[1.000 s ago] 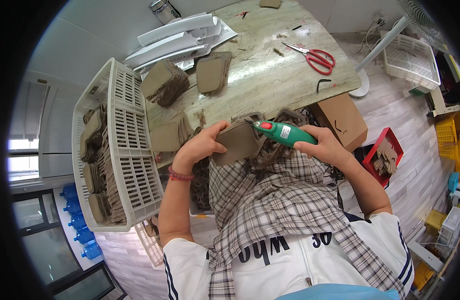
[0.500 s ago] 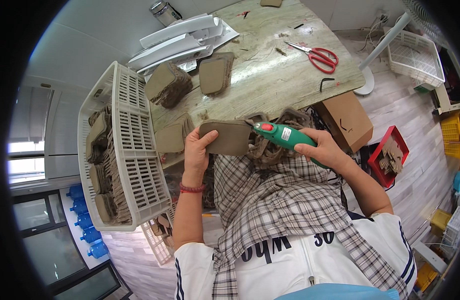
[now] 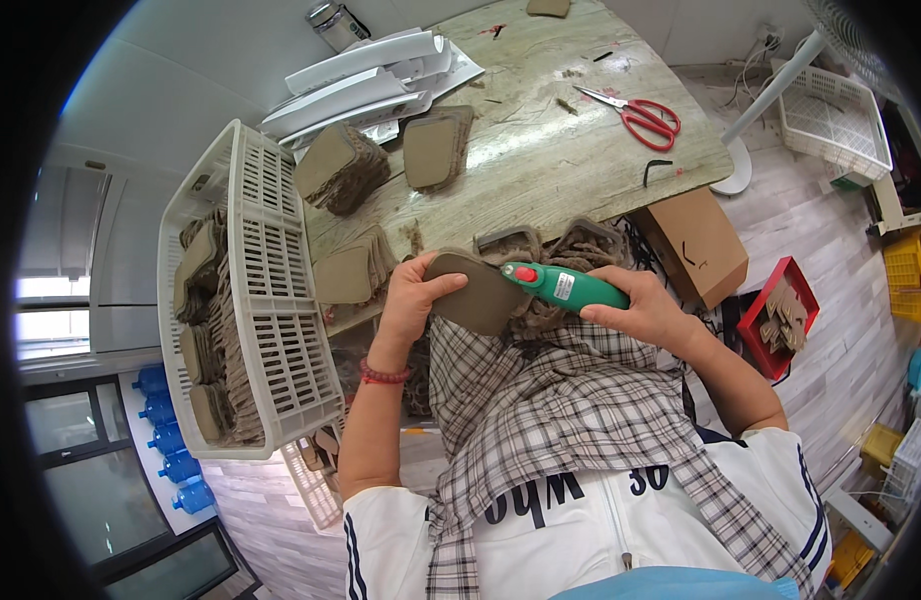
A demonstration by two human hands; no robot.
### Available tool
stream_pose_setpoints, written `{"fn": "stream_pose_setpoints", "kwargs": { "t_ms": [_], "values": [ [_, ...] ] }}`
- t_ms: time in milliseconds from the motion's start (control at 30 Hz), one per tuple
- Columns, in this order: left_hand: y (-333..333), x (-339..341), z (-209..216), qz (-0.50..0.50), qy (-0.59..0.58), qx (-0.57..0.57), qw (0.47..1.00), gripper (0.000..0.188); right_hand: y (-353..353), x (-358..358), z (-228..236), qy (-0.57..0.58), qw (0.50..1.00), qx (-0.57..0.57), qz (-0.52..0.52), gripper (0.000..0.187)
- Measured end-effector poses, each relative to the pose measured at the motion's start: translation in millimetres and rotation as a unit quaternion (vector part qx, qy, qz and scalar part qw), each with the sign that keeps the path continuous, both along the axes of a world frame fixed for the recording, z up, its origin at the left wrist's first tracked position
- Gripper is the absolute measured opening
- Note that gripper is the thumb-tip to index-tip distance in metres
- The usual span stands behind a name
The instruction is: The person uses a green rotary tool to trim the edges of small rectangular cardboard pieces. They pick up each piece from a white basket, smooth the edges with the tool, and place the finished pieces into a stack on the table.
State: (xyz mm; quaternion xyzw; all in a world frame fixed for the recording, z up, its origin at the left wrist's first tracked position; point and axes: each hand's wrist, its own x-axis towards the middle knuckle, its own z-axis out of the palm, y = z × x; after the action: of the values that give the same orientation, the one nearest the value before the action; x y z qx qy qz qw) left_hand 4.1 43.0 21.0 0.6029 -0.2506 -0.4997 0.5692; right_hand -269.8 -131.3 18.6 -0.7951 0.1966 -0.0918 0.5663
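Note:
My left hand (image 3: 411, 297) is closed on the left end of a brown rounded flat pad (image 3: 478, 297), its thumb lying on top. The pad is tilted, its right end lower than its left. In my right hand (image 3: 643, 308) is a green handheld electric cutter (image 3: 571, 287) with a red button. Its head touches the pad's upper right edge or lies just over it; I cannot tell which. Dark trimmed strips (image 3: 586, 240) lie tangled by the table edge and behind the cutter. Just left of my left hand, a fanned stack of like pads (image 3: 349, 272) rests on the table.
More stacked pads (image 3: 436, 150) stand on the wooden table (image 3: 526, 130), with red-handled scissors (image 3: 641, 118) and white paper rolls (image 3: 366, 90). At left is a white crate (image 3: 271, 205) holding pads. A cardboard box (image 3: 693, 240) and a red tray of scraps (image 3: 799, 290) are at right.
The pad has turned so that its right end dips, and my left hand has shifted slightly right. The cutter's head has come a little lower along the pad's edge.

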Motion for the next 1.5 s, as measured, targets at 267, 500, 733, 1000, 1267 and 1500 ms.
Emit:
{"fn": "stream_pose_setpoints", "kwargs": {
  "t_ms": [267, 500, 733, 1000, 1267, 1500],
  "values": [
    [-5.3, -1.6, 2.4, -0.103, -0.014, 0.049, 0.993, 0.019, 3.4, 15.4, 12.2, 0.019, 0.998, 0.053, 0.008, 0.044],
    [-1.6, 1.0, 0.1, -0.064, -0.023, 0.043, 0.997, 0.016, 1.4, 25.0, 9.5, 0.016, 0.994, 0.103, -0.014, 0.044],
    [16.2, 15.8, 2.0, 0.027, -0.009, -0.015, 0.999, 0.015, 5.2, 2.1, 3.6, 0.045, 0.999, 0.009, -0.018, 0.045],
    [10.9, 5.2, -3.3, 0.014, -0.004, -0.003, 1.000, 0.015, 11.8, 10.3, 4.0, 0.011, 1.000, -0.027, -0.002, 0.046],
    [22.9, 9.7, -12.0, -0.002, -0.028, -0.001, 1.000, 0.017, 17.2, 33.8, 1.5, -0.012, 1.000, 0.015, 0.013, 0.045],
    [93.9, 132.3, -6.3, 0.302, -0.225, 0.016, 0.926, 0.033, 7.1, 19.2, -4.5, 0.015, 0.988, 0.135, -0.070, 0.035]
  ]
}}
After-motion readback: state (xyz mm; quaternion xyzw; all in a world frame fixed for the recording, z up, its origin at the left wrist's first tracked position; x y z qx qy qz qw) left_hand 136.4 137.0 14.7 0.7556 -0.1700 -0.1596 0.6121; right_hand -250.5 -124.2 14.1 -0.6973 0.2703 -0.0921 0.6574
